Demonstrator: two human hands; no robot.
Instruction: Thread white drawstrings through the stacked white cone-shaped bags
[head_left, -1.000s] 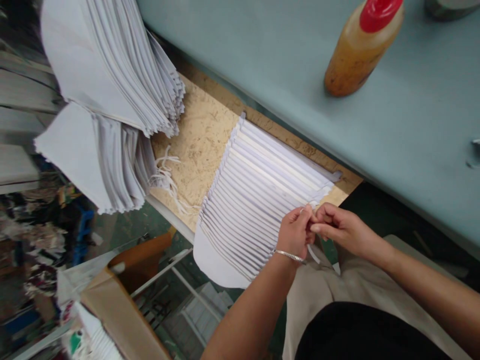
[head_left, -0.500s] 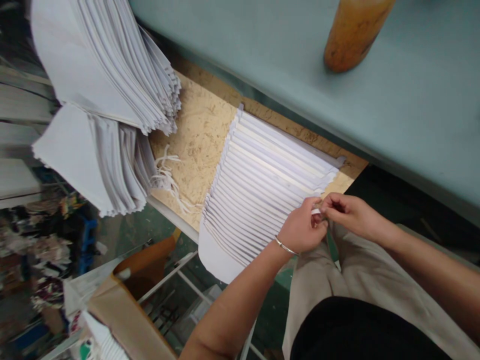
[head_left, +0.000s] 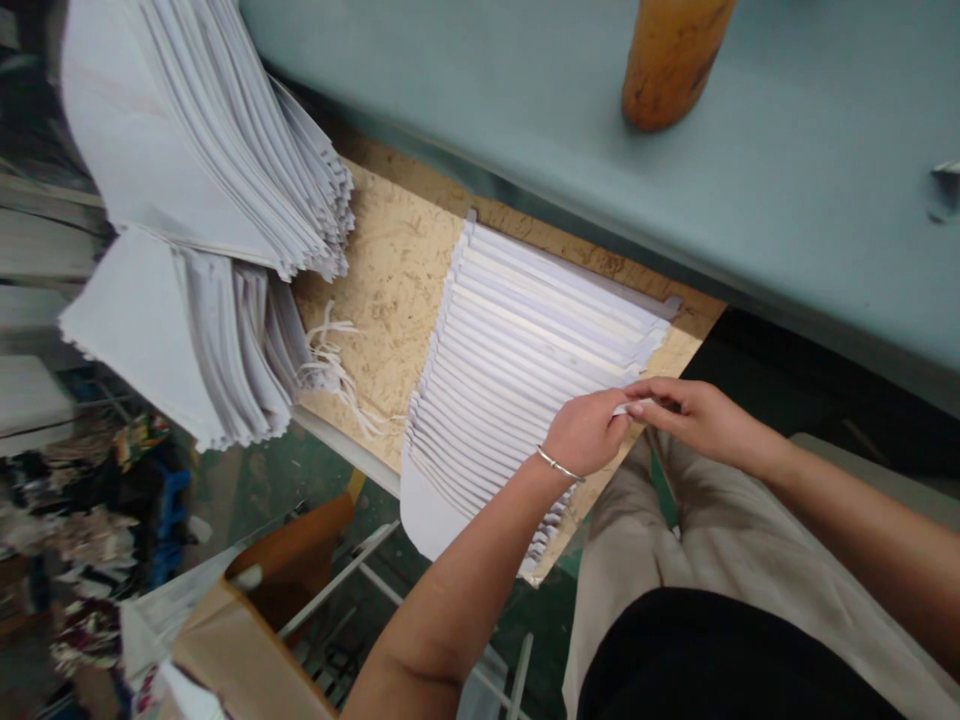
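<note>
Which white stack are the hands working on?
Find the pale blue-green table; a chipboard shelf sits below its near edge. On it lies a fanned stack of white sheets, its near corner pinched by the left hand and right hand. The white piles further left are heaped high, untouched.

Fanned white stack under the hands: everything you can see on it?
The stack is white sheets, paper by the look, flat and overlapped like shingles, each offset from the next. It lies on a chipboard-like board beside the blue-grey table; its near end overhangs the board's edge. The left hand and right hand pinch a sheet's corner at its right side.
</note>
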